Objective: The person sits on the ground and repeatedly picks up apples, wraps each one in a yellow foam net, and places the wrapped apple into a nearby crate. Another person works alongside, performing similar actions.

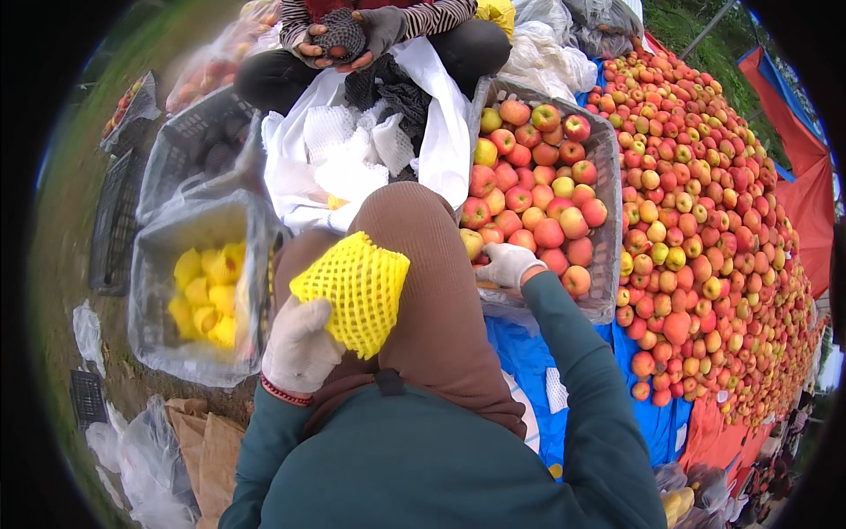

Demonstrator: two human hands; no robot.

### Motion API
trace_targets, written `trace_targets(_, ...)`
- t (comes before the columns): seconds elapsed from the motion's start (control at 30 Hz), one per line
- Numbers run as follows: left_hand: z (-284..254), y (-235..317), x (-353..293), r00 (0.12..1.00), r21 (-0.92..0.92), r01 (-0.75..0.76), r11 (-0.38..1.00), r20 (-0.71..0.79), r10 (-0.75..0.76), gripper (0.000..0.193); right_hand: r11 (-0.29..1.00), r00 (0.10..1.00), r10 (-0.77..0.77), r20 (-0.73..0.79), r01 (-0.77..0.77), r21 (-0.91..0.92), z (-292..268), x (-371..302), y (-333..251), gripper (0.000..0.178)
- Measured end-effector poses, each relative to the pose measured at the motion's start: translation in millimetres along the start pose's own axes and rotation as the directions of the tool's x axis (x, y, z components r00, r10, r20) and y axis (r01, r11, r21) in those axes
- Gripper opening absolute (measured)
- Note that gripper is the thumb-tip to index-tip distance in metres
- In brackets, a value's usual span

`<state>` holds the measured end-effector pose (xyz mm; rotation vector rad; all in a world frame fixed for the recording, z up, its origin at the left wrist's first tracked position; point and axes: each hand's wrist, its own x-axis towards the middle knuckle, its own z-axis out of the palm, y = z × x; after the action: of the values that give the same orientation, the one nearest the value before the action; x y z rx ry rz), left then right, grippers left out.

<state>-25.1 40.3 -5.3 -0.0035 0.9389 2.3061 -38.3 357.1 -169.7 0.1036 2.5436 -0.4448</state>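
Observation:
My left hand (302,344), in a pale work glove, grips a yellow foam net sleeve (357,295) over my lap. The mesh looks spread out, and I cannot tell whether anything is inside it. On the right, my gloved right hand (508,265) is at the near left corner of a lined crate (604,295) full of red and yellow apples (548,233). Its fingers curl downward beside the nearest apples; what they close on is hidden.
A lined crate (141,309) of yellow-sleeved fruit stands left, with a dark crate (163,172) behind. Ahead, a white sack (286,150) holds foam sleeves. Opposite, a person's gloved hands (352,40) hold a dark-netted fruit. A large apple heap (696,212) spreads right.

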Motion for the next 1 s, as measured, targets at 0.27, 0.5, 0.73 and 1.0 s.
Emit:
trace_targets(0.27,-12.6,-10.4,2.1,0.987,-0.124,-0.092,0.988,-0.141,0.074,0.052,0.995,0.999,0.009,0.044,-0.013,0.1,31.4,15.8,1.0,0.059)
trace_targets(0.5,-12.9,3.8,-16.7,0.991,-0.303,-0.01,0.953,0.121,0.049,0.064,0.433,0.931,0.069,-0.358,0.295,0.852,-77.7,-89.8,-48.8,0.06)
trace_targets(0.73,2.2,-3.7,-27.6,0.971,-0.047,-0.092,0.995,0.216,0.1,0.068,0.601,0.483,-0.496,-0.722,0.79,0.116,-86.4,-139.0,-187.0,0.056)
trace_targets(1.0,-23.0,-12.5,-35.2,0.975,-0.105,-0.136,0.985,0.16,0.152,0.059,0.464,0.34,-0.722,-0.602,0.884,-0.057,-93.6,-111.7,-231.7,0.027)
